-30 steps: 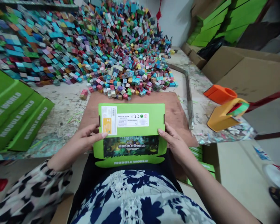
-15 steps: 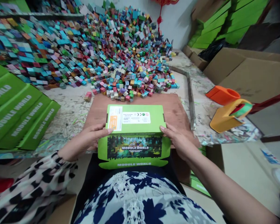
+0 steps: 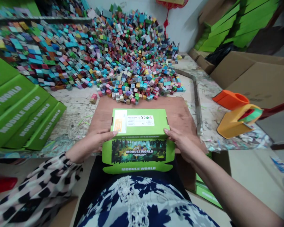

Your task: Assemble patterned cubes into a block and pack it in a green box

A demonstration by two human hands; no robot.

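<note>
A green "MODULE WORLD" cardboard box [image 3: 139, 126] lies on a brown board [image 3: 177, 110] at the table's near edge, its printed flap hanging over toward me. My left hand [image 3: 94, 142] grips the box's left side, with the thumb pressed on the top near the white and orange label. On the box's right side sits my right hand [image 3: 182, 143], fingers wrapped round the corner. Both hands hold the box along the fold between top panel and flap.
A huge heap of small coloured cubes [image 3: 123, 53] fills the table's back. Flat green boxes [image 3: 21, 110] are stacked at the left. Two orange tape dispensers [image 3: 236, 119] sit on the right. Brown cartons [image 3: 255, 78] and more green boxes [image 3: 232, 28] stand behind them.
The box's top panel has tilted back and lies flatter on the board, while the printed flap folds down toward me. Both hands stayed on the box's sides.
</note>
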